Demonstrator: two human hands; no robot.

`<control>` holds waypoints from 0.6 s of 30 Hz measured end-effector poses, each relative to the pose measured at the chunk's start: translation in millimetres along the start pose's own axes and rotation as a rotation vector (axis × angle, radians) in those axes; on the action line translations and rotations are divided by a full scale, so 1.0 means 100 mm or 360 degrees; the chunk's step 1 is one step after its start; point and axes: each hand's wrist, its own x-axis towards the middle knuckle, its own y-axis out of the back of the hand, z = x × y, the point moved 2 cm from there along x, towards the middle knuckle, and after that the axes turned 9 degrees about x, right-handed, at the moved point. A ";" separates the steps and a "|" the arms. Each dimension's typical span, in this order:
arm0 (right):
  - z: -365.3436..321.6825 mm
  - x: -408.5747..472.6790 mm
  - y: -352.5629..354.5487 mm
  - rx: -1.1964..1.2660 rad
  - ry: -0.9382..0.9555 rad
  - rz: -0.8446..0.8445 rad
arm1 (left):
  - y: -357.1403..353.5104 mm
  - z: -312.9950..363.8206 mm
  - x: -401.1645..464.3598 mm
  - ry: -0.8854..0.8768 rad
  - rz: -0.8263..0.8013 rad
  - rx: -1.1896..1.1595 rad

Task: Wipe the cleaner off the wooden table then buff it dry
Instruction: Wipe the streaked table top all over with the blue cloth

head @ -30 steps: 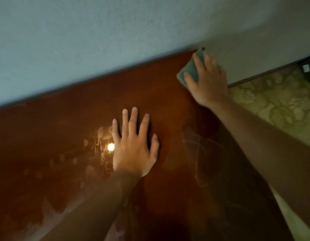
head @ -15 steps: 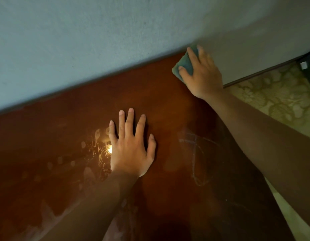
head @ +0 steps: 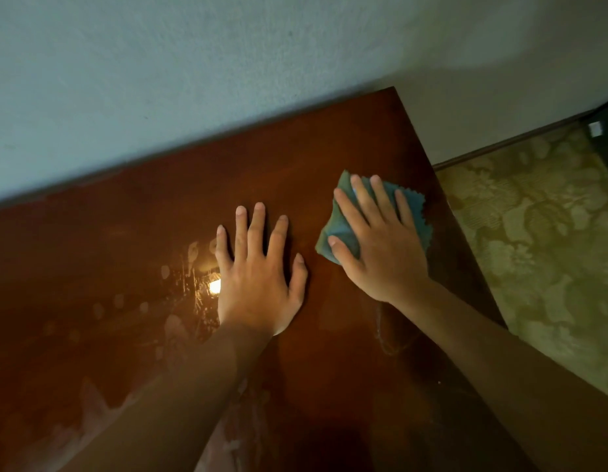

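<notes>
Here the right hand [head: 381,247] presses straight, spread fingers [head: 362,199] flat on a teal cloth [head: 340,226] near the wooden worktop's [head: 159,216] right edge, beside the left hand [head: 258,277], splayed flat on smeared wood.

Glossy smeared wooden table [head: 166,233], soft teal cloth [head: 340,226], matt wall [head: 193,80]

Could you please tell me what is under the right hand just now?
A blue-green cloth lies under the right hand, pressed flat on the table. The wood beneath the cloth is covered.
</notes>
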 end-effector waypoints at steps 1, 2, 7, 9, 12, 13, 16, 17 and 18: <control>0.03 0.04 0.02 -0.0002 0.0011 -0.0018 | 0.00 0.00 0.00 -0.0001 -0.0002 0.0000; 0.06 0.14 0.04 -0.0014 0.0023 -0.0019 | 0.00 0.01 0.00 -0.0003 -0.0001 0.0001; 0.10 0.56 0.12 -0.0034 -0.0013 0.0045 | -0.02 -0.01 0.00 0.0000 0.0013 -0.0008; 0.02 0.35 0.06 -0.0018 -0.0011 0.0061 | -0.03 -0.01 0.00 -0.0005 0.0006 -0.0037; -0.20 -0.19 -0.07 0.0009 0.0073 0.0040 | -0.04 -0.01 0.00 -0.0007 0.0013 -0.0042; -0.22 -0.32 -0.09 0.0013 0.0105 0.0007 | -0.04 -0.02 0.00 -0.0006 0.0013 -0.0046; -0.04 -0.29 -0.02 0.0025 0.0112 -0.0027 | -0.04 -0.02 0.00 0.0007 0.0000 -0.0061; 0.07 -0.23 0.01 0.0006 0.0053 -0.0008 | -0.04 -0.02 0.00 0.0009 -0.0008 -0.0070; 0.20 -0.17 0.06 -0.0012 -0.0035 0.0020 | -0.04 -0.02 -0.01 0.0017 -0.0008 -0.0072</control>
